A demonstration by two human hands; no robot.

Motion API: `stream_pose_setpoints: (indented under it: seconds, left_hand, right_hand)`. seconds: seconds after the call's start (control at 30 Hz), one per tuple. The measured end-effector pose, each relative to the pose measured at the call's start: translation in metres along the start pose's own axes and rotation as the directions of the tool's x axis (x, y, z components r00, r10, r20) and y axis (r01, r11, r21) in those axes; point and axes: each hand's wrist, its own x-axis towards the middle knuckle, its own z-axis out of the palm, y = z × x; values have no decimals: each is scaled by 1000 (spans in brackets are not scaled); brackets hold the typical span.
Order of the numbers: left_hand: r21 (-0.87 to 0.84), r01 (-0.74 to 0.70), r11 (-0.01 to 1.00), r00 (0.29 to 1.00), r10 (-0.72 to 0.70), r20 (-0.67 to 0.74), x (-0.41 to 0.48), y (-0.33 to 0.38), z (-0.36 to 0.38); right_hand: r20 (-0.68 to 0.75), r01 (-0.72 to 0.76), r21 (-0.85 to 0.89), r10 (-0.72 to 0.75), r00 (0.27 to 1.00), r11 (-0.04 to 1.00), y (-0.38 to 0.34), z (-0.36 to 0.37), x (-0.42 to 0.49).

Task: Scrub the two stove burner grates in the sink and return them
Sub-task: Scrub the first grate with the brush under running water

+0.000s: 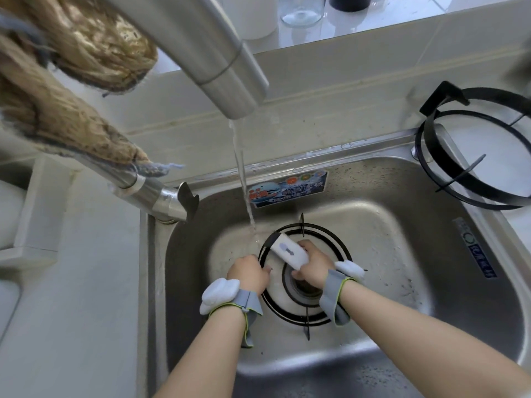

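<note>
One black round burner grate (339, 248) lies flat on the bottom of the steel sink (402, 254), around the drain. My left hand (248, 272) grips its left rim. My right hand (311, 268) holds a white scrub brush (288, 251) against the grate's upper left part, just beside the running water (244, 179). The second black grate (471, 147) rests tilted on the sink's rim at the upper right, apart from both hands.
The metal faucet (224, 61) reaches over the sink from the left, with a brown cloth (71, 90) draped on it. A clear glass (303, 10) and a white container (253, 18) stand on the ledge behind. White counter (71, 282) lies left of the sink.
</note>
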Motion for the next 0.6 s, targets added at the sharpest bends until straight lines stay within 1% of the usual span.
stream_pose_setpoints:
  seconds: [0.07,0.13,0.2,0.23,0.27,0.33,0.37,0.5,0.57,0.6]
  left_hand:
    - [6,21,1000,1000,-21,20,2,0,-1]
    - [25,30,999,999,-30,24,3,0,-1]
    - [41,37,998,999,-38,28,3,-1,0]
    - [39,44,998,998,-45,32,4,-1,-1]
    - [34,51,998,998,-53,39,4,0,-1]
    - [23,63,998,997,-63,44,5,0,-1]
    - [21,67,998,997,-68,44,5,0,-1]
    - [17,69,998,997,-69,24,4,-2,2]
    - [11,72,997,997,-72,21,4,-2,2]
    - [9,73,997,997,-74,27,4,-2,2]
  right_hand:
    - [58,38,-74,-34,998,997,-2,6,-1]
    - [131,118,-173,-96,987,978,-2,16,-5]
    - [160,144,-238,-108,981,961,-3,13,-2]
    - [151,140,-246,-105,983,959,-5,7,2]
    - [120,114,-212,-90,989,971,-8,-2,5]
    - [61,33,-78,-28,998,996,-11,-12,8]
    - [60,12,-42,-10,998,999,-12,-11,4]
    - [162,65,-72,-53,985,995,-11,20,-21]
    - [133,76,-99,-62,989,992,-13,16,-18]
    - [91,54,-71,-47,995,996,-13,10,-13]
